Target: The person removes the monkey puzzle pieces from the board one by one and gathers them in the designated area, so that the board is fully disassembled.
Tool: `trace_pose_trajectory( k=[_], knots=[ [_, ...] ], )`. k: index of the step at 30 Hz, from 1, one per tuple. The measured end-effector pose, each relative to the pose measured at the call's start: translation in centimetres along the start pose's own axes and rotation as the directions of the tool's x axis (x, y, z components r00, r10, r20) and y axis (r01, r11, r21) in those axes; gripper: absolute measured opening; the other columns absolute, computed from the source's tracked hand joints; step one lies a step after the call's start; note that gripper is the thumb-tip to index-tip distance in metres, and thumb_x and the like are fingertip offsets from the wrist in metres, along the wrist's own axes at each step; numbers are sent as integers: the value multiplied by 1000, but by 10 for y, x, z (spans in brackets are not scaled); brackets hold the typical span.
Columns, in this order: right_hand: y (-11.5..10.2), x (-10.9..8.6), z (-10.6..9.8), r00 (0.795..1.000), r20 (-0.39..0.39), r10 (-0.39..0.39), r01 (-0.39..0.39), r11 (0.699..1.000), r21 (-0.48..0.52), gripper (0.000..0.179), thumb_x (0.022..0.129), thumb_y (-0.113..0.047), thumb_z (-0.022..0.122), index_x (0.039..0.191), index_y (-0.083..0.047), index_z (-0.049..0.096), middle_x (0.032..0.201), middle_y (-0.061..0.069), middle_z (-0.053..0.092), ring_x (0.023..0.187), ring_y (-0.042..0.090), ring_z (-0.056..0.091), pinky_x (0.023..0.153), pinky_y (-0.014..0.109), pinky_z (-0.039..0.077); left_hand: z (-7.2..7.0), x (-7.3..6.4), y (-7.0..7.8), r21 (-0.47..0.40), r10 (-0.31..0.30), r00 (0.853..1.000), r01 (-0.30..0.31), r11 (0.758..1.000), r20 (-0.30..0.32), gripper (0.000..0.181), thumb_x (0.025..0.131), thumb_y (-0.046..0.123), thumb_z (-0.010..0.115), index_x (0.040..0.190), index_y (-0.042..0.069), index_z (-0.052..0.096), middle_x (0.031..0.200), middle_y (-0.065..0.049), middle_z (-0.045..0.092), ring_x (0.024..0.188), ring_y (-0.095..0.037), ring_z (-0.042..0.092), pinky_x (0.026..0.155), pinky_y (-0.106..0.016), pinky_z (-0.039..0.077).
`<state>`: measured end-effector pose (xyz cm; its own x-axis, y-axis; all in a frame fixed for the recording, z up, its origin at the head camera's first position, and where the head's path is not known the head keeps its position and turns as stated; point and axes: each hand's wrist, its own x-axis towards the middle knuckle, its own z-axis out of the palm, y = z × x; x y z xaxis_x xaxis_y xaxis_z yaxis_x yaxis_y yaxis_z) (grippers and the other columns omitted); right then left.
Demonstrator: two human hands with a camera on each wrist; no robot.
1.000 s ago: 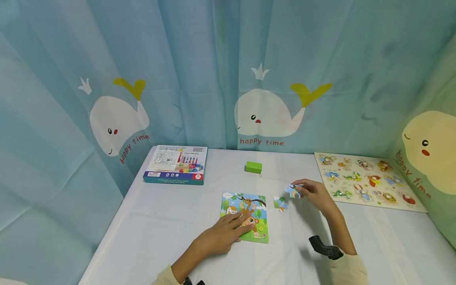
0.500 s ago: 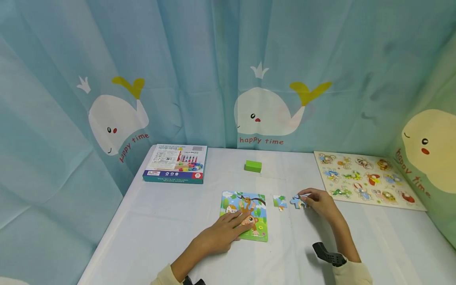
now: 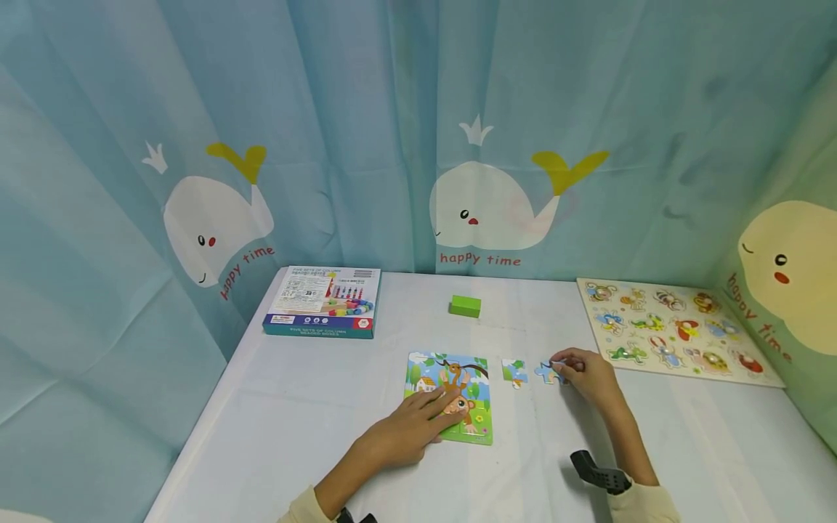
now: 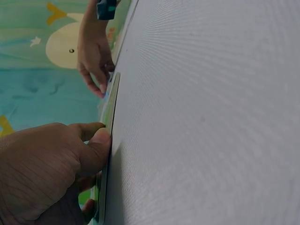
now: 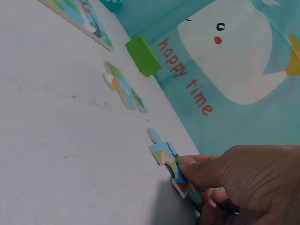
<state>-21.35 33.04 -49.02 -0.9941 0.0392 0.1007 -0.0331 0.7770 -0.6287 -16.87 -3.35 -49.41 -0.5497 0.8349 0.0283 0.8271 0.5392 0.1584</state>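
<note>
The held puzzle piece [image 5: 161, 153] is thin, with a pale cut edge, a rounded knob at one end and a curved notch; its face is mostly sky blue, with green and tan patches, a dark line and some orange-brown. It is over the tabletop [image 3: 314, 407], right of a loose puzzle piece [image 3: 513, 371] in green and blue; whether it touches the cloth cannot be told. The right hand [image 3: 591, 378] reaches in from the right, thumb and fingers closed in a pinch on the piece's near end. The left hand [image 3: 408, 428] lies across the lower left of the monkey puzzle board [image 3: 482, 407], fingers stretched out and slightly spread on its printed face, thumb against its near edge, the forearm slanting up from the lower left.
</note>
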Motion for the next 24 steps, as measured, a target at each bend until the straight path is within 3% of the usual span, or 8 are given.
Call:
trace_pose_trajectory(
  k=[16,24],
  knots=[
    [2,1,3,1000,11,1,-1,1000,-10,11,90,-10,68,97,-2,71,70,4,62,59,8,55,56,24,38,3,-1,0,-1,-7,1000,7,1000,-11,52,103,23,46,153,25,33,163,-5,22,147,-28,29,115,-46,33],
    [0,3,-1,1000,-5,23,-23,998,-50,24,95,-23,64,102,-1,71,69,1,54,65,12,45,55,26,35,2,0,1,15,-8,1000,8,1000,-15,52,103,22,47,153,25,33,163,-5,22,147,-28,29,115,-46,34]
  ],
)
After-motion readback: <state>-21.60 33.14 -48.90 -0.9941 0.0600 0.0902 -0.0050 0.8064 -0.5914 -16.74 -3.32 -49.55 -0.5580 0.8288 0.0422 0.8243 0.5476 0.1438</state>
